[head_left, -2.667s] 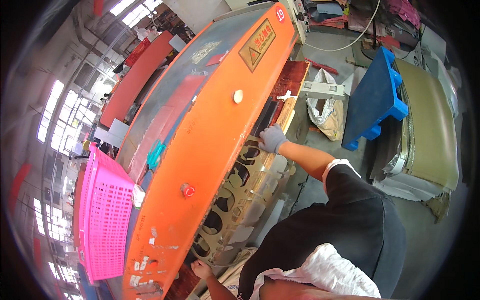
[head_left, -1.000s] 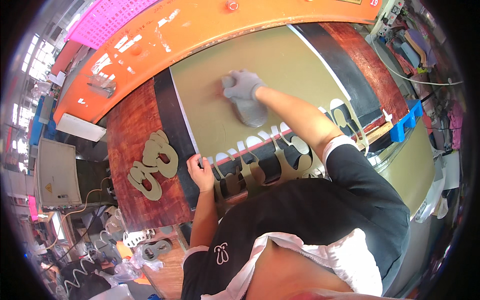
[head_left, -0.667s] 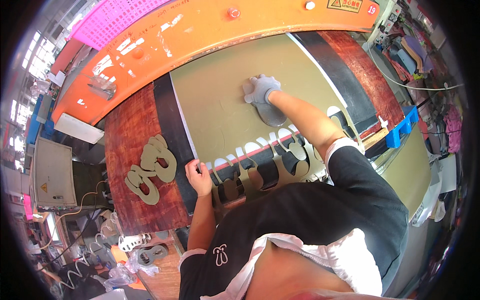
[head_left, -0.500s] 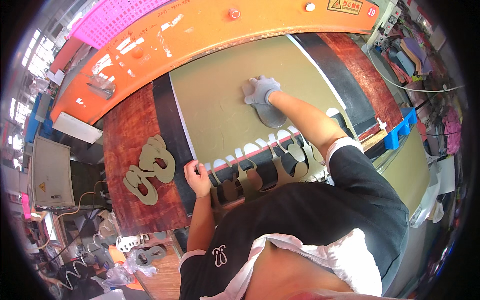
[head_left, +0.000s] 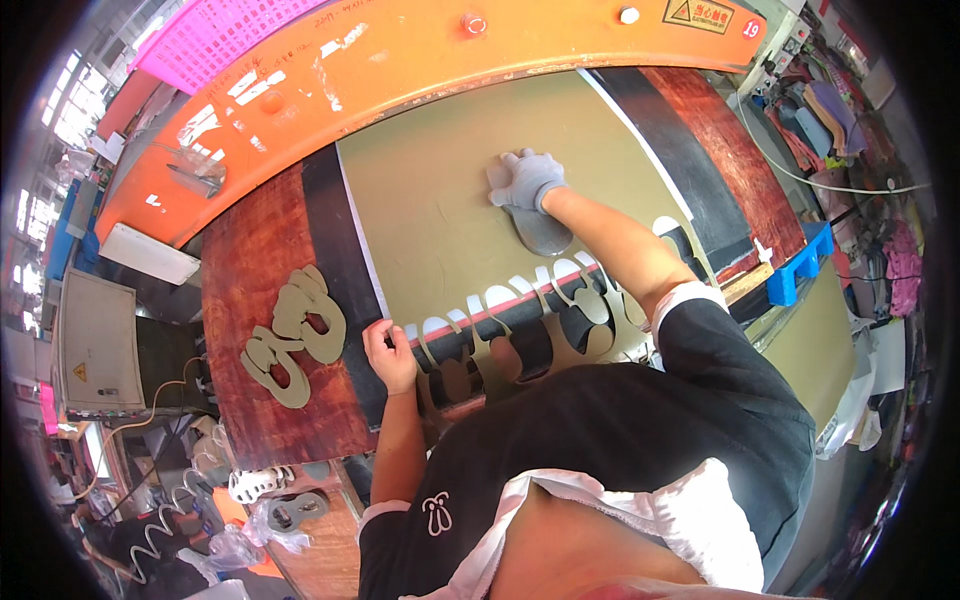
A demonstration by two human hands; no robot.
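Observation:
My right hand [head_left: 532,184], in a grey-white glove, grips the far part of a grey sole-shaped cutting die [head_left: 543,232]. The die lies flat on a large olive sheet [head_left: 440,190]. At the sheet's near left corner is my bare left hand [head_left: 390,356], its fingers curled; whether it pinches the edge is hidden. Between my hands, the sheet's near part is a cut-out web [head_left: 488,350] with sole-shaped holes, showing white and black beneath. Several olive sole-shaped pieces [head_left: 322,335] lie in overlapping piles on the reddish-brown board, left of my left hand.
An orange machine beam [head_left: 400,55] spans the far side, with a pink basket [head_left: 215,45] on top. A grey cabinet [head_left: 98,340] stands at the left. Blue plastic [head_left: 800,265] sits by the board's right edge. Loose materials [head_left: 825,120] are heaped farther right.
The whole view has shifted slightly. Both hands and the cutting die keep their places on the sheet.

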